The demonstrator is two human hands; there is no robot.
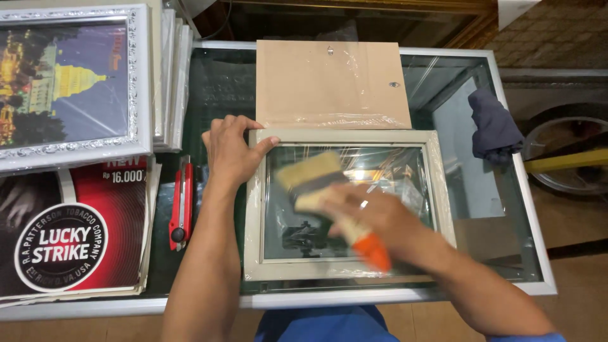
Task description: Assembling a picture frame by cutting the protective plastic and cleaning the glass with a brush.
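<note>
Glass set in a pale grey-green picture frame (pixel 347 206) is covered by a wide, flat paintbrush (pixel 323 187), and the relation that matters is between that brush and the frame's long axis. The frame lies flat on a glass-topped table (pixel 525 253), its long side running left to right across the view. The brush is held by the right hand (pixel 373 218), which is closed around the orange handle; the handle's tip shows below and to the right of the knuckles, while the pale bristles point up and to the left, toward the frame's upper left corner. Thus the brush lies on a diagonal across the pane, not parallel to either side. Hand and brush are blurred, so the exact finger positions on the handle cannot be told, and whether the bristles touch the glass cannot be told either.

The left hand (pixel 231 149) is placed flat at the upper left corner of the frame, fingers extended and lightly spread, with the fingertips resting on the top rail. It is the nearer hand to that corner; the right hand is over the middle of the pane.

Just beyond the frame's far edge a brown backing board (pixel 329 82) lies under clear film. A red utility knife (pixel 182 202) lies to the left of the left forearm, well apart from the frame, and a dark cloth (pixel 494 126) rests at the right.
</note>
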